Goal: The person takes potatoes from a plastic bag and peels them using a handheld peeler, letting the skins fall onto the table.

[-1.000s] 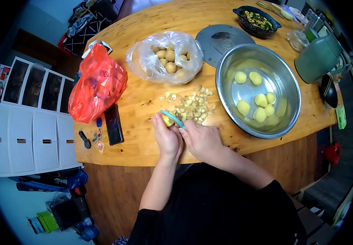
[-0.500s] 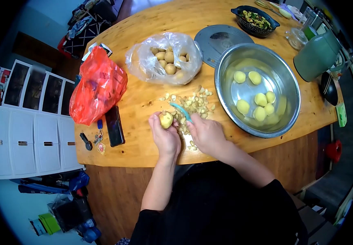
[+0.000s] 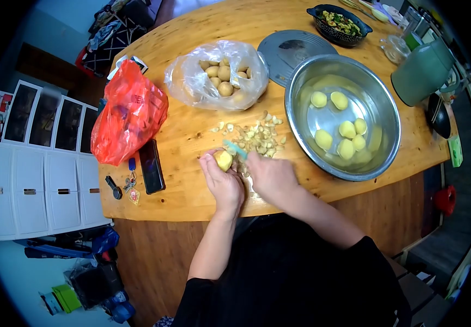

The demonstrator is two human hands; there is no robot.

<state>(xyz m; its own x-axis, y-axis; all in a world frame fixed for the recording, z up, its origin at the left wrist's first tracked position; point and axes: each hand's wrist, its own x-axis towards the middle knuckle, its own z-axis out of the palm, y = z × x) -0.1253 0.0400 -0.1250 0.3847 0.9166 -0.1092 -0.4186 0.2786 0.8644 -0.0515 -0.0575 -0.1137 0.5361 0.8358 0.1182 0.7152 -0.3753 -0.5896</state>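
My left hand (image 3: 223, 185) is wrapped round a partly peeled potato (image 3: 223, 160) near the table's front edge. In my right hand (image 3: 272, 179) is a teal peeler (image 3: 236, 148), its head just beyond the potato and slightly blurred. A heap of peelings (image 3: 260, 136) lies on the wood behind my hands. To the right, a large steel bowl (image 3: 295, 122) holds several peeled potatoes (image 3: 346, 129) in water. Several unpeeled potatoes (image 3: 225, 89) sit in an open clear plastic bag (image 3: 183, 82) behind the peelings.
On the wooden table (image 3: 186, 131) are a red plastic bag (image 3: 129, 117), a phone (image 3: 152, 167) and keys (image 3: 131, 182) at the left. Beyond the steel bowl stand a round grey mat (image 3: 287, 49), a dark dish of food (image 3: 340, 27) and a green jug (image 3: 421, 76).
The peeler first came away from the potato, then moved back down and left toward it in my right hand. My left hand has kept hold of the potato, which now shows more of its peeled side.
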